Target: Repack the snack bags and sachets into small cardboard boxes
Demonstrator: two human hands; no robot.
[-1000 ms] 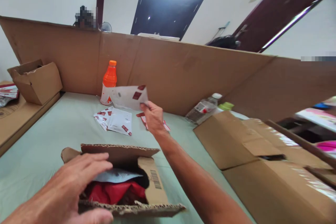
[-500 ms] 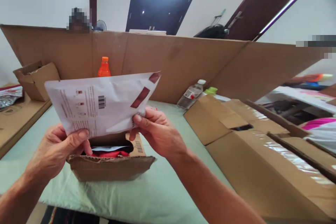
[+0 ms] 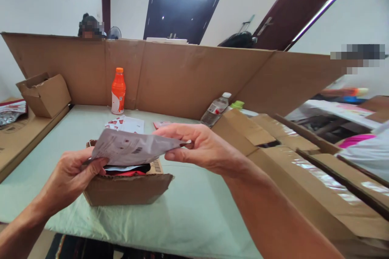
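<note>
Between my two hands is a white printed pouch (image 3: pixel 130 145) with a barcode, tilted nearly flat above an open cardboard box (image 3: pixel 127 190). My left hand (image 3: pixel 80 170) pinches its near left corner, thumb on top. At the pouch's right end, my right hand (image 3: pixel 194 145) grips the edge between thumb and fingers. Inside the box, partly hidden by the pouch, show a red item (image 3: pixel 130 173) and a dark one with a pale sheet. Behind the box lie white papers with red marks (image 3: pixel 129 123) on the green cloth.
An orange bottle (image 3: pixel 118 93) stands near the cardboard partition (image 3: pixel 194 77). A clear bottle (image 3: pixel 215 109) leans at the right, beside large cardboard boxes (image 3: pixel 304 186). A small open box (image 3: pixel 45 93) sits at far left. Other people are beyond the partition and at right.
The pouch has tipped from nearly upright to almost flat and come lower over the box. My right hand has shifted to its right end. The orange bottle and papers behind are now uncovered.
</note>
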